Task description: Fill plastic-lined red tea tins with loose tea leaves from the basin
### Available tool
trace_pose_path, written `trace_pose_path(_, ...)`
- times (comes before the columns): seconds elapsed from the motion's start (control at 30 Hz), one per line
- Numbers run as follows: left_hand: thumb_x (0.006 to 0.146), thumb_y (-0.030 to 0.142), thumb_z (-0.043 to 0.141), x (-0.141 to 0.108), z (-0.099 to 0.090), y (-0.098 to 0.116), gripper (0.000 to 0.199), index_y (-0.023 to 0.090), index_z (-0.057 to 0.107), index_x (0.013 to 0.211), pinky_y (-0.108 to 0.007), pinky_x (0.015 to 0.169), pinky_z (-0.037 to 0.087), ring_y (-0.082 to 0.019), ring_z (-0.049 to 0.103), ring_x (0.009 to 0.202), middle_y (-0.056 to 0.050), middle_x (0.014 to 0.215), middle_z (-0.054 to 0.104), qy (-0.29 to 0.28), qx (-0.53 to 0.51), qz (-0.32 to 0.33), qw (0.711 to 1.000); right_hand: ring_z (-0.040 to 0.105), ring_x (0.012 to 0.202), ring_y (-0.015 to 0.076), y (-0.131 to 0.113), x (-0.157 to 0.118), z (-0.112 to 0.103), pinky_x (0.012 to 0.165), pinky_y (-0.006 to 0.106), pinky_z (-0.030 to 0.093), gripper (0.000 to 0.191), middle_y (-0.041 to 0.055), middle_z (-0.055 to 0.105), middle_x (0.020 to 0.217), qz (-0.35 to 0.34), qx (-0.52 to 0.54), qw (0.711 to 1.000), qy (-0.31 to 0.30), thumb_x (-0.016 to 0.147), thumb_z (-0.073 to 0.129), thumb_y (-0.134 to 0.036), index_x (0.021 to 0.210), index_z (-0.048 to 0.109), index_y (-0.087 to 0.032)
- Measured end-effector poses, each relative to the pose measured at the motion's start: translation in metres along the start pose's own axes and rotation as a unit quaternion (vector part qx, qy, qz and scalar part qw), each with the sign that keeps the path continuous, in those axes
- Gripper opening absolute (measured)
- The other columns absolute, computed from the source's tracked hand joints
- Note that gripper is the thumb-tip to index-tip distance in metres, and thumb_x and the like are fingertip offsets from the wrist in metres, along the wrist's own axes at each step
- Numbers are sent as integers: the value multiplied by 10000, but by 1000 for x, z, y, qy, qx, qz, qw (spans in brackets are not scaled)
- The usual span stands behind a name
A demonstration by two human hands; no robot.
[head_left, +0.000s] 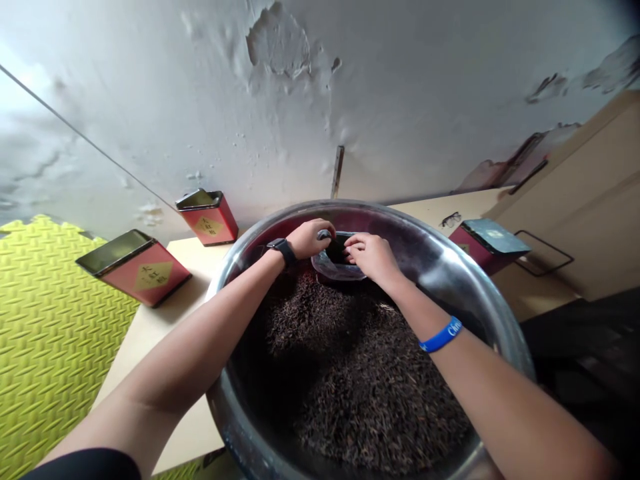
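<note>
A dark sleeve (83, 467) on the left arm lies nearest the camera, with the near part of a big, round metal basin (445, 263) to its right. Dark, loose dried leaves (380, 393) cover the bottom of the basin, on the near side of both hands. A blue wristband (441, 335) with white lettering circles the right forearm, and a black watch (283, 251) sits at the left wrist. Beyond the leaves, inside the far part of the basin, a crumpled plastic bag (340, 272) lies between the hands, its mouth spread and dark inside. The left hand (307, 239) grips the bag's left edge with bent fingers; the right hand (374, 259) has its fingers curled at the right side of the mouth, though whether they pinch the plastic I cannot tell. Well to the left of the left hand, a red open tin (150, 275) stands on the pale table (145, 340), a yellow mat (45, 300) beyond the table's edge; a second red tin (213, 223) stands farther back. To the right of the right hand, outside the basin, are a red tin with a silvery top (477, 248) and, just behind it, glasses (451, 219). Behind everything rises a peeling wall (400, 100).
</note>
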State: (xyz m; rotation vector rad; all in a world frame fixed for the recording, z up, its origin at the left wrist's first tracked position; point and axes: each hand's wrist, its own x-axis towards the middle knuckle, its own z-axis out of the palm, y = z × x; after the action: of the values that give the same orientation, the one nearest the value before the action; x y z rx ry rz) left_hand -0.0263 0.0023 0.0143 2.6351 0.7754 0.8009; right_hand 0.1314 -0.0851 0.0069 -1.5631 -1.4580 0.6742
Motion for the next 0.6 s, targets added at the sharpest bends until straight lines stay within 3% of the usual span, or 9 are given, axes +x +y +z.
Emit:
trace_pose_path(0.13,778,345,529,0,1,1,213,177,649,834,-274,842,420,-142,546,892,-47,963,592,-31,-17,26,999,650,628,148,8,2,0,570,216,491,83,38,686,699,-49,-85,995,37,733,542,-156,734,622,-177)
trace_pose_path(0.27,716,499,579,0,3,4,325,214,672,841,-293,837,424,-156,540,904,-41,1038,551,-54,1,9,998,655,683,145,8,0,1,591,198,470,94,24,692,714,-83,-111,988,66,732,547,-185,729,640,-195)
trace_pose_path(0.6,758,387,572,-1,6,9,222,250,676,898,-291,855,425,-152,537,938,-23,1065,540,-47,28,25,998,645,650,141,8,3,4,589,199,458,119,32,690,698,-69,-120,987,86,727,551,-191,739,669,-184)
